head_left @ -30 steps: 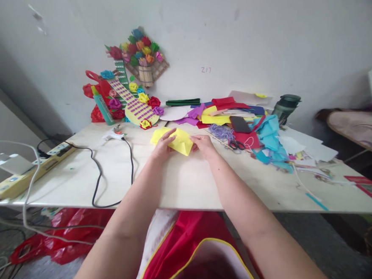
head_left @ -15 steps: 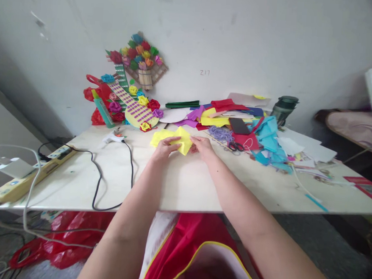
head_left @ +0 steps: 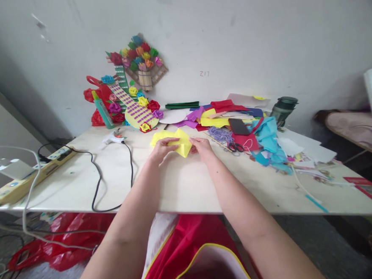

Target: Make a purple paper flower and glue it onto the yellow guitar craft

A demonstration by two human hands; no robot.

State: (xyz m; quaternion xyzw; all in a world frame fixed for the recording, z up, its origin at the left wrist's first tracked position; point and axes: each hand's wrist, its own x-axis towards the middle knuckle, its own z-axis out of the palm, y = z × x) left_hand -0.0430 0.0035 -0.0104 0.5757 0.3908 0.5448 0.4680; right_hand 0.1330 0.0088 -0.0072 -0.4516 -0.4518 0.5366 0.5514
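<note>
A piece of yellow crepe paper is held up just above the white table, with folded, angled edges. My left hand pinches it from the left, thumb and fingers on either side of it. From the right, my right hand grips its right edge between thumb and fingertips. Part of the paper spreads out behind my left fingers. Beyond the hands lie scissors with dark handles, a tangle of purple yarn and a dark phone.
Paper-flower crafts and a green glue bottle stand at the back left. A white glue gun trails a black cord toward a power strip. Blue crepe paper and a dark bottle are on the right.
Both hands keep their hold on the yellow crepe paper. Its lower corner has shifted slightly down, and my left thumb and fingers have moved a little.
</note>
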